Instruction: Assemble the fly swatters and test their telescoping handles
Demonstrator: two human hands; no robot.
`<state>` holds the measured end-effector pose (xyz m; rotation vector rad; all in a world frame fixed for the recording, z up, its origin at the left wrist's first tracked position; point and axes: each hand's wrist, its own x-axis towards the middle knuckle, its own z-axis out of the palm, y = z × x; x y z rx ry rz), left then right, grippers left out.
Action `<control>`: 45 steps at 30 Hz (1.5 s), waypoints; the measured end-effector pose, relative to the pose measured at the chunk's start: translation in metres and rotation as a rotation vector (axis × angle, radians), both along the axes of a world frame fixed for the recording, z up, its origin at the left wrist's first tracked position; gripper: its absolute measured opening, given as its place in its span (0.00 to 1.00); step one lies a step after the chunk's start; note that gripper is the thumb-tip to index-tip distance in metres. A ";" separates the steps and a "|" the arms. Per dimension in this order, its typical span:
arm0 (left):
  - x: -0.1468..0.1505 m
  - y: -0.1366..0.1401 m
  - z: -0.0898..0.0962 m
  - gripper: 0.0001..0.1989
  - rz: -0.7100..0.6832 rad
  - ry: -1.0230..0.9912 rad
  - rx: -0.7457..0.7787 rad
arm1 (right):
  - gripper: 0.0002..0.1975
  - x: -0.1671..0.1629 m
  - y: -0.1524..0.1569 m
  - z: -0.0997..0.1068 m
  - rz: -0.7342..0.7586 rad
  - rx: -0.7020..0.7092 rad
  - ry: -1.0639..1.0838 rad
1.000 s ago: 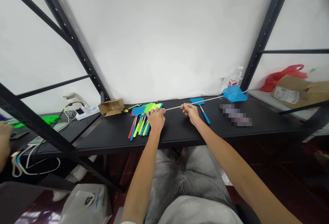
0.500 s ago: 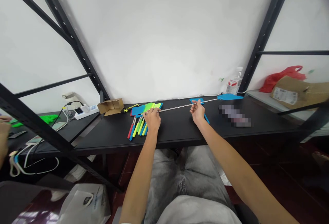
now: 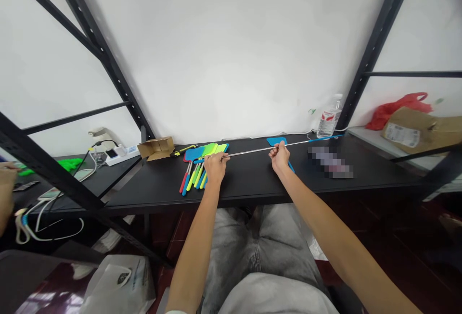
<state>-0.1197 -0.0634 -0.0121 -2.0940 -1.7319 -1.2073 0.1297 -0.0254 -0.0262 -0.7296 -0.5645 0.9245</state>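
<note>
An extended telescopic fly swatter [image 3: 249, 152] spans both my hands, its thin metal rod running left to right above the table. My left hand [image 3: 215, 166] is closed round its handle end, where a bit of blue shows past the fingers. Fingers of my right hand [image 3: 279, 156] pinch the rod farther along. The blue paddle beyond is seen edge-on, as a narrow strip. Behind my right hand lies another blue fly swatter [image 3: 276, 141], partly covered. A row of collapsed fly swatters [image 3: 195, 179] in red, blue and yellow-green lies beside my left hand.
On the black table [image 3: 151, 186] are an opened cardboard box [image 3: 156, 149], a yellow-black cutter [image 3: 185, 150], a water bottle [image 3: 329, 118] and a blurred item [image 3: 330, 162]. Metal shelf posts flank both sides. Another person's hand [image 3: 6, 194] shows at far left beside a power strip [image 3: 121, 156].
The held swatter has turned about its rod: its paddle showed its broad blue face before and now appears edge-on. Both hands have stayed nearly in place.
</note>
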 end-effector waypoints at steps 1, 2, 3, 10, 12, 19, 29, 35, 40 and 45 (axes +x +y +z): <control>0.001 -0.001 0.000 0.06 0.000 0.007 0.001 | 0.28 0.000 0.000 0.000 0.001 0.000 -0.014; 0.001 -0.001 0.000 0.06 -0.002 0.015 0.003 | 0.28 0.000 0.000 0.000 0.002 0.000 -0.025; 0.002 -0.002 0.000 0.07 -0.006 0.024 0.005 | 0.28 0.000 0.000 0.001 0.005 0.000 -0.031; 0.010 -0.002 -0.006 0.12 -0.065 0.078 -0.010 | 0.26 -0.007 -0.003 -0.001 0.117 0.007 -0.024; 0.012 -0.002 -0.007 0.12 -0.083 0.084 -0.013 | 0.26 -0.010 -0.003 -0.003 0.171 0.024 -0.045; 0.023 -0.006 -0.005 0.14 -0.151 0.116 -0.039 | 0.26 -0.022 -0.009 -0.005 0.335 0.082 -0.168; 0.033 -0.008 -0.006 0.15 -0.223 0.117 -0.012 | 0.28 -0.035 -0.020 -0.004 0.563 0.132 -0.522; 0.035 -0.007 -0.008 0.15 -0.273 0.092 0.030 | 0.30 -0.038 -0.016 -0.006 0.634 0.183 -0.775; 0.036 -0.008 -0.008 0.14 -0.293 0.089 0.035 | 0.31 -0.045 -0.013 -0.010 0.599 0.233 -0.898; 0.035 -0.009 -0.005 0.15 -0.226 0.093 0.015 | 0.27 -0.043 -0.018 -0.006 0.633 0.182 -0.705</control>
